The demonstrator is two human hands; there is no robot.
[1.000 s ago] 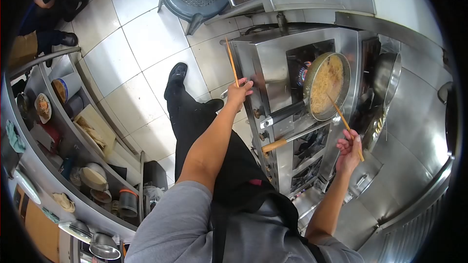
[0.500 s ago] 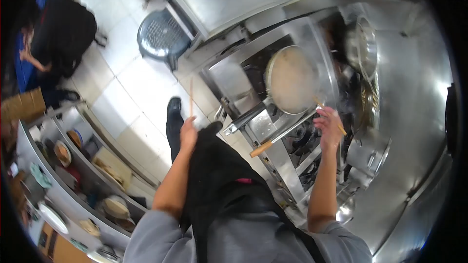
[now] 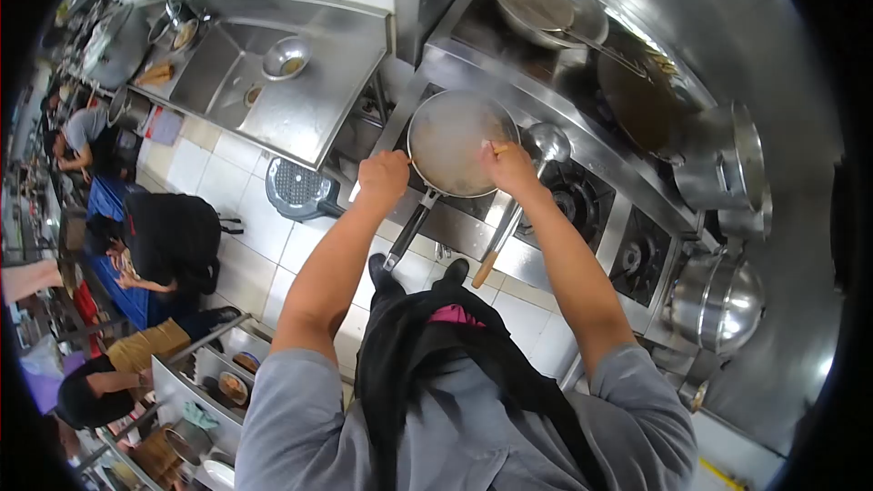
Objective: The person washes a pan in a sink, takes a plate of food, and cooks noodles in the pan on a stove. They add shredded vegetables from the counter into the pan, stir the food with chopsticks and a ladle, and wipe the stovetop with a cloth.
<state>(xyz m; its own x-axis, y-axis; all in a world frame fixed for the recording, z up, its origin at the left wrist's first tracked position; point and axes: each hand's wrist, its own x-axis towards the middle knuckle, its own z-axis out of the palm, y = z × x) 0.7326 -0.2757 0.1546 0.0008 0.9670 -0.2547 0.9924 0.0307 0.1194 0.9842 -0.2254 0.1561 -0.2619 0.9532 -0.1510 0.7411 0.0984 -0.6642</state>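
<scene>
A steaming pan [image 3: 463,100] of cloudy, pale-brown liquid sits on the stove, its black handle [image 3: 414,229] pointing toward me. My left hand [image 3: 384,175] is closed at the pan's left rim around a chopstick, of which only a short end shows. Over the right side of the pan, my right hand [image 3: 511,168] grips another thin wooden chopstick [image 3: 500,148]. Steam blurs the liquid, and the far ends of both sticks are hard to make out. Just right of the pan lies a metal ladle [image 3: 548,142] with a wooden handle [image 3: 486,269].
Bare burners [image 3: 575,205] are to the right, with a large pot [image 3: 723,164] and metal bowls [image 3: 718,302] beyond. A strainer basin [image 3: 550,0] stands behind. A sink counter [image 3: 314,114] and plastic stool [image 3: 296,189] are at left, where other people [image 3: 173,241] work.
My view has turned left toward the sink. My left hand has come from beside my body up to the pan, and my right hand has moved over it. The pan's black handle now points toward me.
</scene>
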